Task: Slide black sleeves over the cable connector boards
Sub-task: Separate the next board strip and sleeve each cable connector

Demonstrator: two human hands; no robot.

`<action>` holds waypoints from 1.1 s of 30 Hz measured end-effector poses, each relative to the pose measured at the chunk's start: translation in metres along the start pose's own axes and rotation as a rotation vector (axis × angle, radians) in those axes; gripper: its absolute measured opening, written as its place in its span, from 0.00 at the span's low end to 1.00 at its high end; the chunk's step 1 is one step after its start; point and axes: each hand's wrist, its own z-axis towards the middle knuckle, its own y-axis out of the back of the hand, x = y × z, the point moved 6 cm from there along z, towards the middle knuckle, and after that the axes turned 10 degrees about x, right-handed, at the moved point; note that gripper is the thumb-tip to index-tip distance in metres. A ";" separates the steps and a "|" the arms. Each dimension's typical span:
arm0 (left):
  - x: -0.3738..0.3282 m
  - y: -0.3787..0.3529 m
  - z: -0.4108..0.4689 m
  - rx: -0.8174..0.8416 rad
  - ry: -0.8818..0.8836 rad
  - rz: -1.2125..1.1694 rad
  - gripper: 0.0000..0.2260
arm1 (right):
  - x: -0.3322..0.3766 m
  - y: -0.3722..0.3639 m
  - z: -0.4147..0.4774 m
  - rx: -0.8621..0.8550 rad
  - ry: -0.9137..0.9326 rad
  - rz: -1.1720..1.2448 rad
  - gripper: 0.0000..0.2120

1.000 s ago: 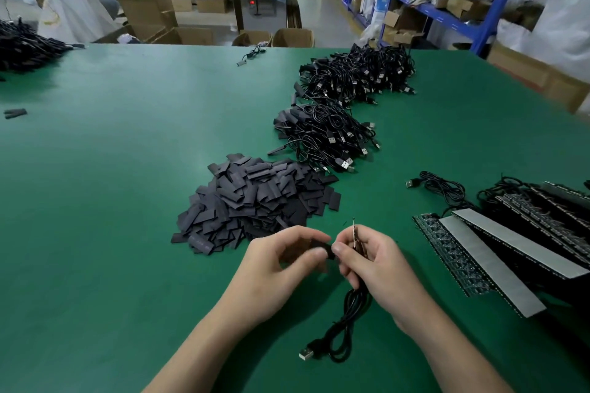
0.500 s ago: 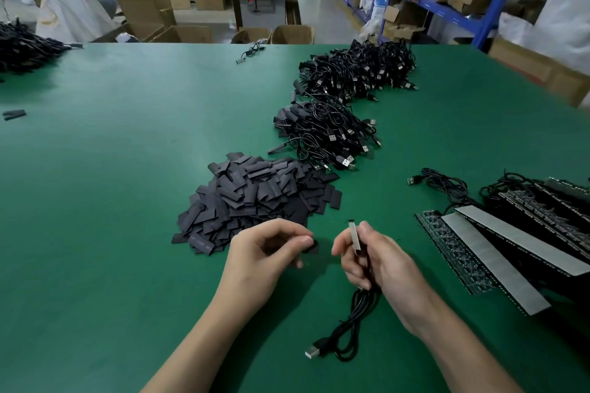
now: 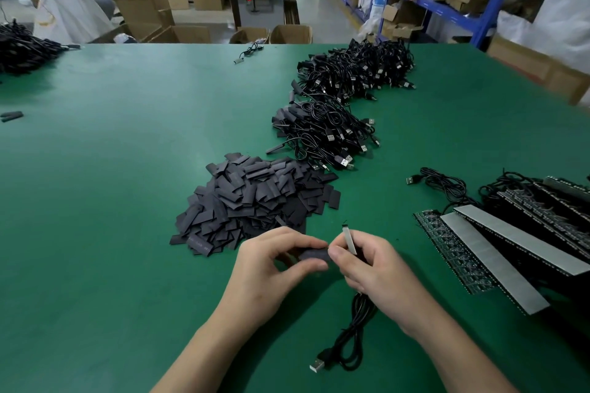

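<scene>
My left hand [image 3: 271, 268] pinches a black sleeve [image 3: 314, 254] between thumb and fingers, just above the green table [image 3: 111, 201]. My right hand [image 3: 373, 268] grips a thin connector board [image 3: 349, 241], which stands nearly upright out of its fingers. The thumb of that hand touches the sleeve's right end. The board's black cable [image 3: 354, 338] hangs coiled below my right hand and ends in a USB plug [image 3: 317, 366] on the table. A heap of loose black sleeves [image 3: 255, 201] lies just beyond my hands.
Two heaps of black USB cables [image 3: 322, 134] [image 3: 357, 70] run back to the right. Stacked board strips with grey backing [image 3: 510, 239] lie at the right, with a loose cable [image 3: 443, 183] beside them. Another black pile [image 3: 19, 48] sits at the far left edge.
Half a second ago my hands were apart. They have come together, and my right thumb now meets the sleeve that my left hand holds.
</scene>
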 end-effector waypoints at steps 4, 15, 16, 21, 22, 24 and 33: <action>0.007 0.007 0.000 -0.073 0.068 -0.130 0.08 | -0.001 0.005 0.001 0.003 -0.020 0.148 0.25; 0.010 0.004 0.002 -0.056 0.102 -0.278 0.08 | 0.003 -0.002 -0.001 0.117 -0.045 -0.048 0.17; 0.010 0.004 0.002 -0.051 0.095 -0.271 0.08 | 0.004 -0.001 -0.001 0.117 -0.047 -0.052 0.17; 0.008 0.006 0.002 -0.027 0.063 -0.244 0.08 | 0.006 -0.001 -0.002 0.120 -0.048 -0.005 0.17; 0.007 0.006 0.002 -0.023 0.056 -0.236 0.08 | 0.007 -0.001 -0.002 0.120 -0.049 -0.002 0.17; 0.006 0.005 0.002 -0.020 0.045 -0.215 0.08 | 0.006 -0.001 -0.002 0.126 -0.053 -0.016 0.17; 0.009 0.004 0.002 -0.008 0.044 -0.116 0.07 | 0.002 -0.001 -0.001 0.101 -0.045 -0.146 0.20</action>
